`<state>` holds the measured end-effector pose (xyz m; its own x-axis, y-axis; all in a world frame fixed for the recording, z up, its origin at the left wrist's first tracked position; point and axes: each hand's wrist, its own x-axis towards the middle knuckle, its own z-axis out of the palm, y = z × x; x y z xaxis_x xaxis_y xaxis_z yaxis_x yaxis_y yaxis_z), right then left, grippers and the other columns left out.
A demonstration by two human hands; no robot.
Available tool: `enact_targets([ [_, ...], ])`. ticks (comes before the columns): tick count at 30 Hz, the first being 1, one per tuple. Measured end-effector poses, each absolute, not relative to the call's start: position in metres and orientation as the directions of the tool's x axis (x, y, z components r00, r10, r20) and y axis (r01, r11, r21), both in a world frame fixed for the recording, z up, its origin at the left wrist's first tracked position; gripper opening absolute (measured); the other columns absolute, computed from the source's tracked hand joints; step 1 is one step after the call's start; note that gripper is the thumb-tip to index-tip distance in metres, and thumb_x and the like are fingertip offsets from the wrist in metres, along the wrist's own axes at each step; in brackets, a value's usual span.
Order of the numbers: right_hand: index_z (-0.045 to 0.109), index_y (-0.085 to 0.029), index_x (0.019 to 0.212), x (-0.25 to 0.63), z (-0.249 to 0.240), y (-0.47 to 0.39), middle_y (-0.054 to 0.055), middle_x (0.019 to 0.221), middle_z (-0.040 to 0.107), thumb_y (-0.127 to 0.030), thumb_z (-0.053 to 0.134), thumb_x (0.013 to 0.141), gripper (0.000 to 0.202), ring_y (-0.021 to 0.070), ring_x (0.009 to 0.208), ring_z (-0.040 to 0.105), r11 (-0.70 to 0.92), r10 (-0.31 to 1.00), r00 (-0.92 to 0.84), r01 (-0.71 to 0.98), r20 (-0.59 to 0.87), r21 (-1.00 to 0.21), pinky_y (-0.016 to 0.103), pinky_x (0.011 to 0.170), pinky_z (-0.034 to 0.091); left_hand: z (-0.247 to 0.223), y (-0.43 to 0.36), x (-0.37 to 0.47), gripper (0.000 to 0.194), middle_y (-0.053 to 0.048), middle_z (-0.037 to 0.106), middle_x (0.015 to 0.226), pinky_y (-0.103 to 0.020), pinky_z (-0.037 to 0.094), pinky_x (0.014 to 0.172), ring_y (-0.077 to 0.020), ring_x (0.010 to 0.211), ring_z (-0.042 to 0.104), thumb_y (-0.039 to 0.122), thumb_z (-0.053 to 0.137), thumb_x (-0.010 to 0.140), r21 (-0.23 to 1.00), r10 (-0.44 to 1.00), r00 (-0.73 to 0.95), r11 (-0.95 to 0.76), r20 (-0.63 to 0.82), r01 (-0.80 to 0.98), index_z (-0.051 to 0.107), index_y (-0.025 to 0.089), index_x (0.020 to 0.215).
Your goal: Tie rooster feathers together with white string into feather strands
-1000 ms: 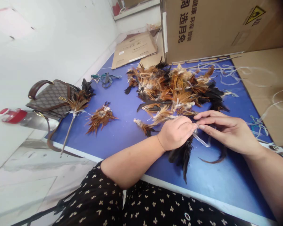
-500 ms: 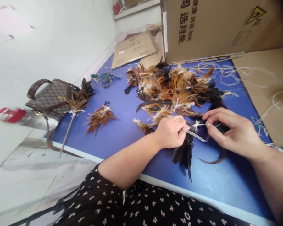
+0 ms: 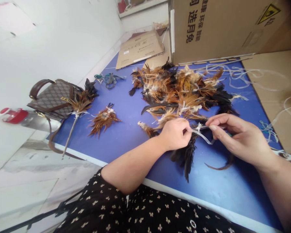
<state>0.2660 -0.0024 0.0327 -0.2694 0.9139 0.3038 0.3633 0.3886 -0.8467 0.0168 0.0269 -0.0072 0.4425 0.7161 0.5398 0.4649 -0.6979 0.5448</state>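
Note:
A bundle of black feathers (image 3: 189,158) hangs between my two hands, its pale quill ends upward. Clear plastic strip (image 3: 203,137) runs at those quill ends and loops down toward the right. My left hand (image 3: 176,134) is closed in a fist, pinching one end of the strip. Thumb and forefinger of my right hand (image 3: 237,137) pinch the strip on the other side. Just beyond my hands lies a pile of brown and black feather bundles (image 3: 174,94). Below my right hand, a single curved dark feather (image 3: 219,167) rests on the blue table (image 3: 135,161).
At the left are a handbag (image 3: 54,98), a bottle with a red cap (image 3: 26,120), a feather duster on a stick (image 3: 71,132) and a loose brown feather bundle (image 3: 105,119). A large cardboard box (image 3: 223,29) stands behind. Tangled clear strips (image 3: 235,75) lie at the back right.
The black feather bundle has swung slightly left and up, its quill ends tilting more upright. Both hands keep their pinch on the strip. The view has shifted a little.

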Motion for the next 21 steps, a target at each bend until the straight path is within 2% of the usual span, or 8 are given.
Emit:
enact_targets([
  [3,0.074,-0.023,0.101,0.256,0.034,-0.008,0.011,0.120,0.081,-0.043,0.075,0.108,0.021,0.0132,0.072,0.071,0.366,0.888,-0.369,0.210,0.273,-0.907,0.030,0.071,0.062,-0.008,0.024,0.019,0.011,-0.006,0.073,0.079,-0.034,0.056,0.076,-0.0205,0.079,0.071,0.011,0.066,0.086,0.553,0.753,0.496,-0.656,0.432,0.514,0.068,0.020,0.079],
  [6,0.069,-0.023,0.103,0.254,0.032,-0.009,0.011,0.111,0.084,-0.044,0.071,0.111,0.022,0.0138,0.067,0.073,0.238,0.876,-0.450,0.094,0.172,-0.967,0.033,0.073,0.064,-0.007,0.026,0.018,0.010,-0.008,0.076,0.082,-0.036,0.057,0.081,-0.0209,0.082,0.071,0.011,0.068,0.085,0.623,0.771,0.516,-0.620,0.372,0.477,0.071,0.018,0.079],
  [8,0.064,-0.022,0.105,0.256,0.030,-0.008,0.008,0.100,0.084,-0.044,0.067,0.113,0.023,0.0134,0.062,0.072,0.141,0.871,-0.479,0.027,0.111,-0.990,0.031,0.066,0.062,-0.004,0.028,0.017,0.010,-0.007,0.077,0.082,-0.035,0.058,0.081,-0.0183,0.079,0.071,0.013,0.070,0.089,0.762,0.805,0.500,-0.531,0.318,0.371,0.074,0.016,0.081],
  [10,0.061,-0.022,0.103,0.258,0.030,-0.005,0.004,0.086,0.080,-0.045,0.065,0.115,0.026,0.0118,0.055,0.068,0.082,0.871,-0.486,-0.011,0.077,-0.997,0.027,0.058,0.057,0.000,0.030,0.016,0.014,-0.007,0.079,0.083,-0.033,0.060,0.079,-0.0157,0.075,0.072,0.024,0.072,0.097,0.916,0.844,0.486,-0.355,0.228,0.187,0.080,0.015,0.090],
  [12,0.061,-0.022,0.100,0.259,0.030,-0.003,0.000,0.075,0.073,-0.046,0.066,0.114,0.028,0.0102,0.053,0.064,0.075,0.881,-0.468,-0.008,0.070,-0.997,0.024,0.056,0.052,0.004,0.031,0.018,0.023,-0.009,0.083,0.089,-0.033,0.062,0.083,-0.0160,0.080,0.076,0.037,0.078,0.099,0.982,0.862,0.480,-0.189,0.165,0.001,0.084,0.015,0.097],
  [16,0.064,-0.023,0.097,0.257,0.027,-0.004,-0.001,0.070,0.070,-0.048,0.068,0.113,0.030,0.0107,0.057,0.062,0.105,0.880,-0.467,0.015,0.086,-0.994,0.024,0.060,0.052,0.008,0.025,0.026,0.038,-0.012,0.087,0.107,-0.041,0.061,0.105,-0.0222,0.102,0.081,0.052,0.092,0.089,0.965,0.893,0.440,0.032,0.090,-0.261,0.088,0.016,0.101],
  [19,0.064,-0.024,0.097,0.256,0.025,-0.006,-0.001,0.068,0.070,-0.048,0.069,0.112,0.029,0.0125,0.059,0.063,0.103,0.881,-0.466,0.006,0.088,-0.995,0.026,0.062,0.054,0.009,0.019,0.031,0.053,-0.014,0.086,0.103,-0.044,0.062,0.102,-0.0245,0.096,0.082,0.065,0.089,0.088,0.879,0.885,0.464,0.257,-0.048,-0.401,0.085,0.013,0.100],
  [21,0.065,-0.024,0.097,0.255,0.025,-0.007,-0.001,0.067,0.070,-0.050,0.070,0.111,0.030,0.0129,0.057,0.062,0.082,0.885,-0.460,0.007,0.070,-0.997,0.026,0.058,0.053,0.011,0.018,0.033,0.061,-0.013,0.083,0.095,-0.042,0.064,0.096,-0.0225,0.089,0.080,0.075,0.080,0.092,0.830,0.881,0.462,0.331,-0.101,-0.448,0.080,0.013,0.093],
])
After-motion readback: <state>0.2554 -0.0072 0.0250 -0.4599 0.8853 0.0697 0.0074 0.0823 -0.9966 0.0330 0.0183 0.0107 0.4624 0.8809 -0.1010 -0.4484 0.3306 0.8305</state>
